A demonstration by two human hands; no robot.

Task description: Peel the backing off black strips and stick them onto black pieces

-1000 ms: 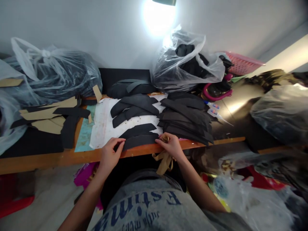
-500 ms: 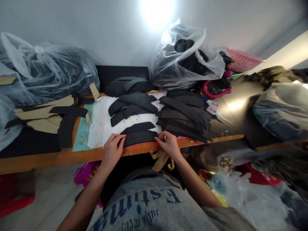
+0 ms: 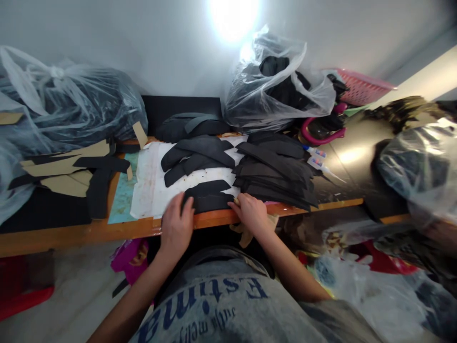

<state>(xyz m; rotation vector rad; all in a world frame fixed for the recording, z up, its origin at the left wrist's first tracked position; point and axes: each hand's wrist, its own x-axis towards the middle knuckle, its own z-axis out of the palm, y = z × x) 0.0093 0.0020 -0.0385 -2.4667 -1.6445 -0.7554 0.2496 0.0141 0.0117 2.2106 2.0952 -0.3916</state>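
Observation:
My left hand (image 3: 176, 225) curls over the left end of two stacked curved black foam strips (image 3: 209, 197) at the table's front edge. My right hand (image 3: 252, 214) sits beside a tall stack of black foam pieces (image 3: 274, 174), its fingers pinching a tan strip (image 3: 246, 237) that hangs over the edge. Most of that strip is hidden under the hand. More black foam pieces (image 3: 194, 157) lie on a white paper sheet (image 3: 146, 183).
Tan card shapes and black strips (image 3: 67, 171) lie at left on a teal mat (image 3: 123, 200). Plastic bags of black pieces (image 3: 274, 83) stand behind, with glue bottles (image 3: 316, 159) and a pink basket (image 3: 364, 88) to the right. More bags crowd the lower right.
My left hand has shifted right and now lies over the end of the black strips. The tan strip at my right hand shows less and sits further under the hand.

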